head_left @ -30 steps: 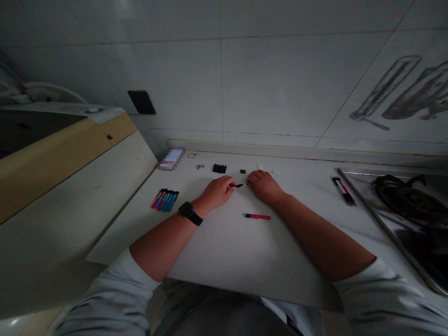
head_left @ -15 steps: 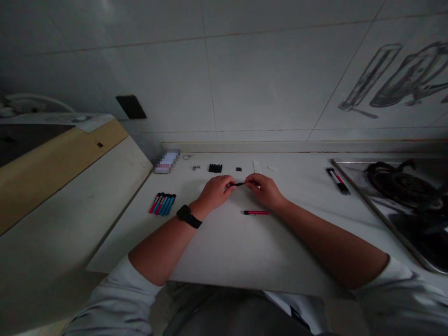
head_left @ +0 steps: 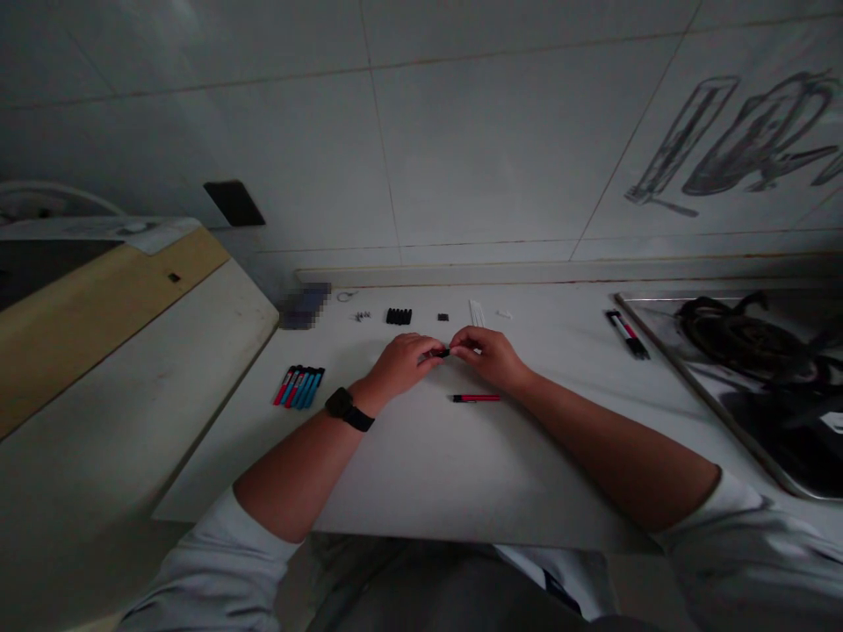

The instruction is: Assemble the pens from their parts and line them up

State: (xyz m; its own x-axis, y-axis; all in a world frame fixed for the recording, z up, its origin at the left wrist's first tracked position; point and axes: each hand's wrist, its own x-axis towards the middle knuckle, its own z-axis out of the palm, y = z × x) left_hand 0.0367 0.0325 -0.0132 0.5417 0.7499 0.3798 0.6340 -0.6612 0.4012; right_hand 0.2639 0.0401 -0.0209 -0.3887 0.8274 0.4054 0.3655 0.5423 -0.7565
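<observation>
Far left, a pale cabinet [head_left: 132,369] with a wooden edge stands against the worktop [head_left: 421,483]; a dark wall plate [head_left: 235,203] sits above. In the worktop's back corner, a flat object [head_left: 305,305], pixelated, identity unclear. In front of it, a side-by-side row of red and blue pen barrels [head_left: 299,387], black at their far ends.

Back row, next along: a thin loop [head_left: 347,297], then small metallic bits [head_left: 361,316], possibly springs, too small to be sure. Black smartwatch [head_left: 340,404] on the left wrist.

Left hand [head_left: 401,362]: thumb and fingers clamped on a small black pen part [head_left: 445,353], held over mid-worktop. Behind, a row of short black cylinders [head_left: 399,317] and a small dark cluster [head_left: 443,317]. Right hand [head_left: 491,355]: thumb and forefinger pinched on the part's other end, fingertips close to the left hand's. Just behind it, thin white sticks [head_left: 476,312]; nearer the body, a red pen [head_left: 476,398] with a black end lies crosswise.

Farther right, a small white piece [head_left: 504,313], then a few pens [head_left: 628,334] lying together beside a stove burner [head_left: 728,342].
</observation>
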